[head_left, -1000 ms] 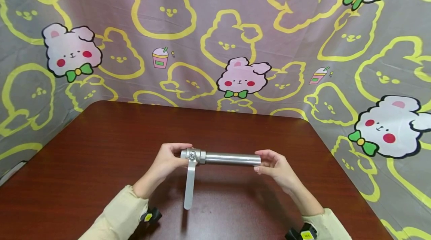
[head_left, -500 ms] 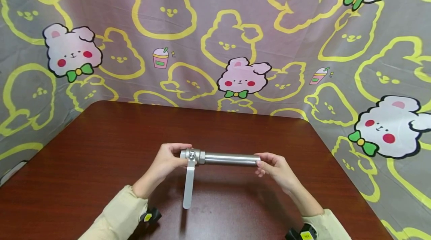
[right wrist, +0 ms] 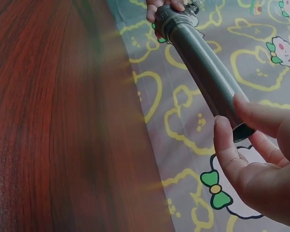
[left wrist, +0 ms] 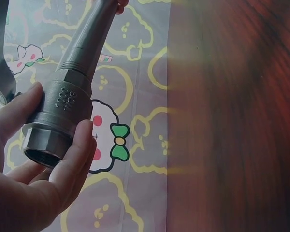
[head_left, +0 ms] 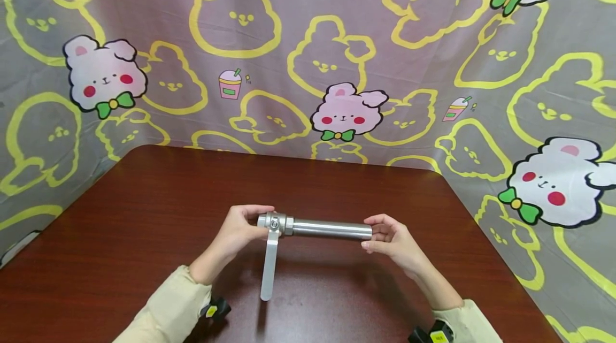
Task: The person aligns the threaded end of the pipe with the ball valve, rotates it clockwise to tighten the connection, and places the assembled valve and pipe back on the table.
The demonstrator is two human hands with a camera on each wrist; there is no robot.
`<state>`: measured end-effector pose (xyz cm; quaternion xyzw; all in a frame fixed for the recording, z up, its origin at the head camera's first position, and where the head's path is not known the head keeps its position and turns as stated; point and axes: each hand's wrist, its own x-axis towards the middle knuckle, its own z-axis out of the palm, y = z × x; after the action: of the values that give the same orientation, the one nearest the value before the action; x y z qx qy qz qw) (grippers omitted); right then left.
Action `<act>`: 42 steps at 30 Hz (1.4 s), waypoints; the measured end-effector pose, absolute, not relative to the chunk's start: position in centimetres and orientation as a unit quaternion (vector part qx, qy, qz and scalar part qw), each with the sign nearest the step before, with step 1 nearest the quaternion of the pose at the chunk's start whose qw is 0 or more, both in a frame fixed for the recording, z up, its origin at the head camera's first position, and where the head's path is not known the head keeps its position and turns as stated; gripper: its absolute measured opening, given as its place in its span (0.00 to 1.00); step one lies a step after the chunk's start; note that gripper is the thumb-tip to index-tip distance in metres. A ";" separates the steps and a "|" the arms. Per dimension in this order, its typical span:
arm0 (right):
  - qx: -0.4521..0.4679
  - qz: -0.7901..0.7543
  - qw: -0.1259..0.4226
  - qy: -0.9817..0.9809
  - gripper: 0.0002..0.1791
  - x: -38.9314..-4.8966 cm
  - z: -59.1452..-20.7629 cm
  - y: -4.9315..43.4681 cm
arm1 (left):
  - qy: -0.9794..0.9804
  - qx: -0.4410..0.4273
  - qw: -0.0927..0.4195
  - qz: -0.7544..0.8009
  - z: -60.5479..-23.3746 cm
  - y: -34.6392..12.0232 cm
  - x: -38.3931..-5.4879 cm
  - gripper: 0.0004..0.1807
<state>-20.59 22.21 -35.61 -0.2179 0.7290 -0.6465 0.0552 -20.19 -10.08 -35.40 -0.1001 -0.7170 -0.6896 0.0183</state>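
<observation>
A steel ball valve (head_left: pixel 276 223) with a long flat lever handle (head_left: pixel 270 271) is held above the table. My left hand (head_left: pixel 238 231) grips its body at the left end, thumb on one side and fingers on the other; the left wrist view shows the valve's open hexagonal end (left wrist: pixel 46 145). From the valve's other end a smooth metal pipe (head_left: pixel 332 229) runs to the right, joined at a hex collar (head_left: pixel 290 225). My right hand (head_left: pixel 392 238) pinches the pipe's free end between thumb and fingers. In the right wrist view the pipe's hollow end (right wrist: pixel 242 132) shows between them.
Beneath both hands lies a dark reddish-brown wooden table (head_left: pixel 202 182). Patterned cloth (head_left: pixel 269 11) hangs around its back and sides. Each forearm carries a small black device (head_left: pixel 218 308) near the sleeve cuff.
My right thumb moved up over the pipe's end while the fingers went beneath, then thumb and fingers returned near their earlier places. The left hand and valve have barely moved.
</observation>
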 end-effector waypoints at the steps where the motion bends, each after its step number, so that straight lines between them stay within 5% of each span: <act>1: -0.219 -0.645 0.055 0.731 0.24 -20.6 -35.6 22.2 | -0.717 -0.100 0.019 -0.689 -35.4 -10.1 -20.2 0.26; 18: -0.225 -0.625 0.068 0.744 0.18 -20.6 -35.5 22.3 | -0.708 -0.087 0.005 -0.701 -35.4 -10.1 -20.0 0.26; 30: -0.241 -0.630 0.116 0.729 0.19 -20.5 -35.5 22.2 | -0.712 -0.087 0.009 -0.697 -35.3 -10.1 -20.1 0.26; 42: -0.251 -0.626 0.095 0.732 0.24 -20.5 -35.4 22.0 | -0.711 -0.094 0.011 -0.697 -35.2 -10.2 -20.1 0.25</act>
<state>-20.53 22.03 -35.45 -0.2511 0.7324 -0.6257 0.0947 -20.14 -10.17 -35.23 -0.0938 -0.7107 -0.6971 0.0110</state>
